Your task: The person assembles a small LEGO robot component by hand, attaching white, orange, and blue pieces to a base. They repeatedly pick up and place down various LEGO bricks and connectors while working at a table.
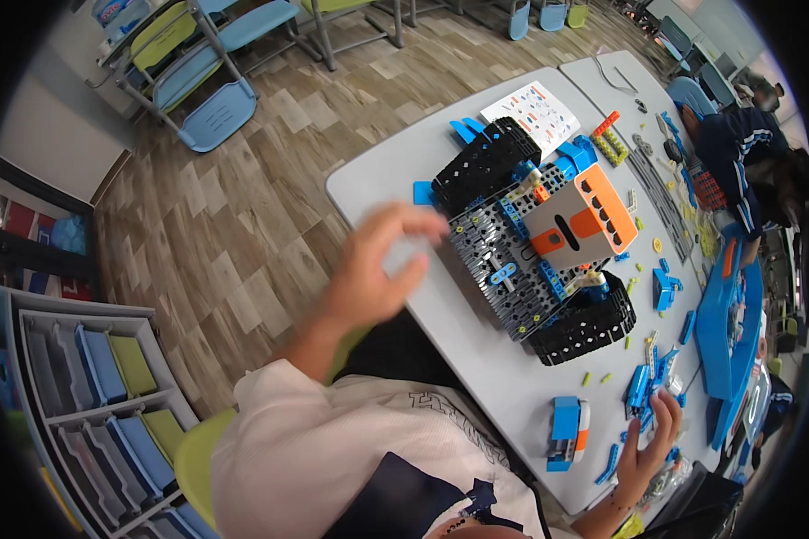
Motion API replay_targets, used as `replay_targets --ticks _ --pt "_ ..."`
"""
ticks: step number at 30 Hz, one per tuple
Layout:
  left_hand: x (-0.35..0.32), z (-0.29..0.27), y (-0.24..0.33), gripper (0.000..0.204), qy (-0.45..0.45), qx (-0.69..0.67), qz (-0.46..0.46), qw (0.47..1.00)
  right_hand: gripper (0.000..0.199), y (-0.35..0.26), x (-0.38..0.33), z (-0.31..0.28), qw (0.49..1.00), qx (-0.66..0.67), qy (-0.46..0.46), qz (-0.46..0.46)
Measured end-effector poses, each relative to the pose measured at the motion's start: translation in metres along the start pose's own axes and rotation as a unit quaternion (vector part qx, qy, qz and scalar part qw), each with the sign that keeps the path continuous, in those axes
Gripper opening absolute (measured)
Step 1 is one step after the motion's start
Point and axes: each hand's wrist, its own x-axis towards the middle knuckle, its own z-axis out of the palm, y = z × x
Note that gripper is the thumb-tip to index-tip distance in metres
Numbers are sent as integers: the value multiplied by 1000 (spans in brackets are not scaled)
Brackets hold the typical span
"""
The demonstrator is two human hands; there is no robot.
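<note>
A tracked toy vehicle built of plastic construction parts (512, 269) stands on the grey table. Its black tracks flank a dark grey perforated body, and an orange-and-white control block (577, 223) tilts on top. My left hand (377, 269), slightly blurred, hovers just left of the vehicle, thumb and fingers apart, holding nothing I can see. Over the table's near right part is my right hand (640, 456), its fingers spread beside a cluster of blue construction pieces (640, 392). To its left sits a small blue, white and orange block assembly (566, 433).
A printed instruction sheet (532, 119) lies behind the vehicle. Loose blue, yellow-green and grey parts (663, 287) are scattered to the right, by a long blue tray (726, 332). Another person in a dark jacket (737, 148) is at the far right. Drawer shelves (99, 395) stand left.
</note>
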Motion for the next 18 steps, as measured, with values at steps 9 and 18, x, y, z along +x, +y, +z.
replay_targets --ticks 9,18 --pt "38 0 -75 32 -6 242 -14 970 74 -108 109 36 982 -32 -30 -184" --pt "2 -12 -68 33 57 -55 -72 994 61 -84 88 30 990 3 7 -142"
